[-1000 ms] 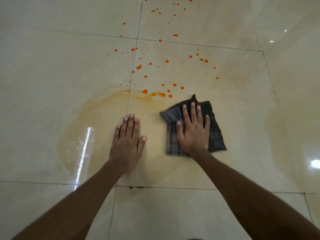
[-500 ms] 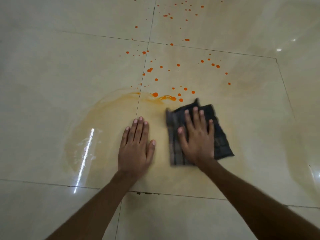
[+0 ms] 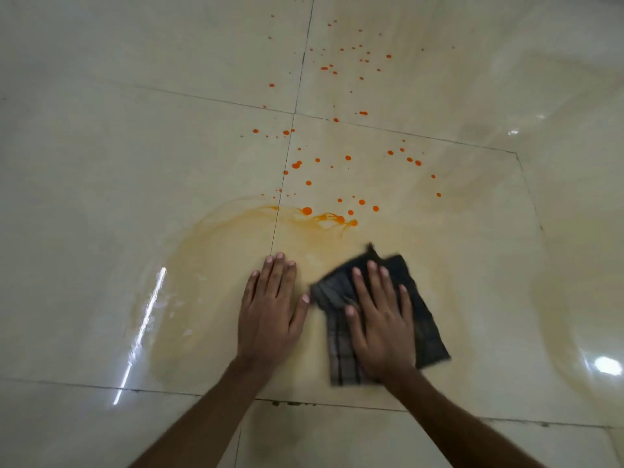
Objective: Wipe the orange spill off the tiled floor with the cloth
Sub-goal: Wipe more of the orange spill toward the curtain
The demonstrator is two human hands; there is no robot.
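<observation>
Gleaming cream tiled floor [image 3: 101,197], orange spill [image 3: 324,184] smeared and speckled, right hand [image 3: 380,319] flat, fingers spread, pressing dark checked cloth [image 3: 427,332], left hand [image 3: 270,312] splayed empty on tile.

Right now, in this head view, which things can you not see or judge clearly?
- Floor under the dark checked cloth: hidden by the cloth and the right hand.
- Floor under the left hand: covered by the palm.
- Orange droplets at the far end: cut off by the top edge.
- Cloth pattern: blurred.
- Pale smear at right: glare hides its limit.
</observation>
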